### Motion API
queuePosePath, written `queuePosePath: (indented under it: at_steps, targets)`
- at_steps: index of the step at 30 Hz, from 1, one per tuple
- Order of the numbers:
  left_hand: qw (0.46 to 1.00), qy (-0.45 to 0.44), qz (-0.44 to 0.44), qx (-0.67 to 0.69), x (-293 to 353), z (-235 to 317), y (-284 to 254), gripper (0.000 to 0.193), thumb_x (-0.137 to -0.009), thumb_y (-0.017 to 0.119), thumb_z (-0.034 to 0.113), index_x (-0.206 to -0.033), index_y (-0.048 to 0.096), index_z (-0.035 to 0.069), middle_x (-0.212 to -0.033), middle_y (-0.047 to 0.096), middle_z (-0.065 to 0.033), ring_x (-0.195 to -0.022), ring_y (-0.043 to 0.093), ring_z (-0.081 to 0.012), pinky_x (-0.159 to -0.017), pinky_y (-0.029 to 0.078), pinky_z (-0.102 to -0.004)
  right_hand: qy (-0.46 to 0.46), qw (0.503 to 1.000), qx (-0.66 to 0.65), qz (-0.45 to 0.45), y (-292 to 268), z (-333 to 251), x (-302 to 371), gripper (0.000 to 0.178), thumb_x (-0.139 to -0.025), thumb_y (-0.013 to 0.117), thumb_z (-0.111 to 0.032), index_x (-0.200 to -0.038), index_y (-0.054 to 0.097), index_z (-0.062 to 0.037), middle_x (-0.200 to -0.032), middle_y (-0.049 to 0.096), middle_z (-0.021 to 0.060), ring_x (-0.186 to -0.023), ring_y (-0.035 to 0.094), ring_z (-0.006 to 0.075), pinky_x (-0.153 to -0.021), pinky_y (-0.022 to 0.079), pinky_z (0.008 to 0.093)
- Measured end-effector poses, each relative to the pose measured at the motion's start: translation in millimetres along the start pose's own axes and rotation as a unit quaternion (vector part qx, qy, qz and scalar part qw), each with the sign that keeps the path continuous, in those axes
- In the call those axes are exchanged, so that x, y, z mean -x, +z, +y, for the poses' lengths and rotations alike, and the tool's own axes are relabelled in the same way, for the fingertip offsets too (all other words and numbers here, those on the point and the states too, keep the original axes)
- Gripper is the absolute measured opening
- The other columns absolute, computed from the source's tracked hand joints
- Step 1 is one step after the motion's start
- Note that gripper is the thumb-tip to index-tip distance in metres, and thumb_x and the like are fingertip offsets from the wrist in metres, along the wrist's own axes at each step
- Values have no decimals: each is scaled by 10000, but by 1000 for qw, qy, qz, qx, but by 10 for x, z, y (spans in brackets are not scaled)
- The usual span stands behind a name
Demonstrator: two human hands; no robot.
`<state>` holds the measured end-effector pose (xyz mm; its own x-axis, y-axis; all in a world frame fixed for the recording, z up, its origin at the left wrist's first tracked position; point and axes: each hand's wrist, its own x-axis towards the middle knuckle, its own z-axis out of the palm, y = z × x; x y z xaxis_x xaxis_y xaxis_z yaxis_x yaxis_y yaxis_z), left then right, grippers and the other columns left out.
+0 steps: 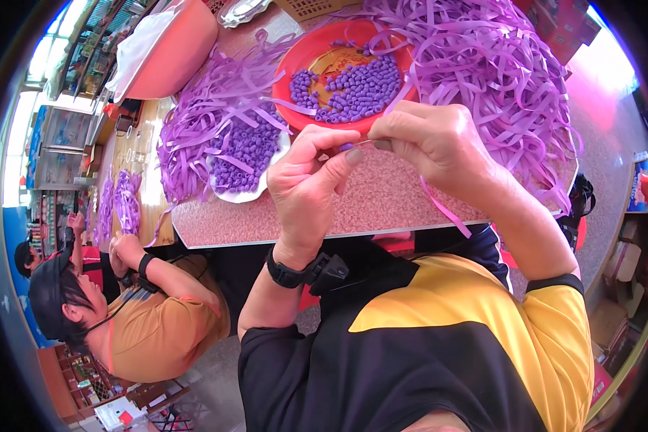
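- Head cam: L hand (306, 180), center of frame, fingertips pinched on small purple barrel-shaped bead (345, 147); bead sits btwn thumb & index, partly hidden.
- R hand (435, 144), right of ctr, thumb & index clamped on thin straight needle or wire (365, 142) (can't tell which). It spans the short gap btwn the hands, its L end at the bead; can't tell if it's thru the hole.
- Both hands are above pink speckled tabletop (381, 201), mid-frame.
- Round red plastic bowl (289, 115) w/ gold patterned bottom, top ctr, just beyond the hands. Loose purple beads (367, 86) inside, mostly R & lower side, bottom partly exposed.
- White wavy-rimmed dish (241, 196), left of L hand, w/ purple bead pile (248, 147) in it; some ribbon lies over the pile.
- Big tangled heap of flat purple ribbon (482, 65), upper right, beside bowl; 2nd purple ribbon heap (191, 133), left of bowl, up against dish.
- Single ribbon tail (446, 210) hangs past table's near edge, below R hand.
- Large coral plastic basin (183, 54) w/ white liner, upper left, tilted. Tan lattice basket (313, 7), top edge, cut off.
- Co-worker in tan-orange shirt (165, 335), lower left, hands near hanging-type purple ribbon bundle (127, 201) at light wood table (147, 151).
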<state>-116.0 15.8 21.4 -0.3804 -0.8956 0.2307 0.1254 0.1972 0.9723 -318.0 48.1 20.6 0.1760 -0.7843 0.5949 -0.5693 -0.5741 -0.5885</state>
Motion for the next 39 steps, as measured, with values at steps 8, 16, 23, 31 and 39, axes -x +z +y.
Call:
queuePosePath:
  at_steps: [8, 16, 23, 31, 39]
  targets:
    - [997, -44, -13, 59, -40, 33, 25, 147, -868, 678, -47, -1014, 690, -60, -849, 586, -10, -594, 481, -54, -519, 353, -193, 76, 997, 10, -2, 31, -50, -1, 244, -800, 666, 68, -1015, 668, -49, -819, 676, 134, -717, 680, 308, -631, 528, 352]
    - [973, -143, -26, 181, -117, 6, 42, 169, -916, 637, 20, -1068, 670, -45, -774, 640, -53, -604, 566, -118, -502, 398, -248, 19, 999, 24, 44, 45, -3, 4, 278, -863, 609, 25, -1083, 701, -119, -922, 716, 141, -782, 716, 288, -644, 551, 348]
    - [948, -196, -9, 250, -223, -19, 145, 203, -939, 659, 98, -1111, 639, -8, -923, 700, -75, -750, 617, -111, -557, 436, -243, 16, 993, 18, 115, 71, 51, 11, 275, -886, 612, 4, -1084, 726, -149, -917, 736, 98, -796, 732, 188, -658, 558, 330]
    - [798, 308, -289, -429, 120, 44, 603, 264, -666, 727, 61, -928, 693, 58, -927, 558, -88, -860, 512, -304, -676, 467, -401, 216, 918, -319, 96, -155, -13, -131, 269, -908, 621, -2, -1106, 746, -132, -588, 455, -83, -540, 388, 3, -491, 323, 196]
    - [877, 244, -279, -305, 142, -163, 578, 136, -728, 696, 16, -850, 637, 7, -931, 588, -107, -801, 557, -264, -623, 487, -338, 226, 913, -330, 77, -155, 63, -89, 211, -918, 623, -29, -1099, 725, -62, -630, 487, -60, -564, 433, 21, -516, 365, 195]
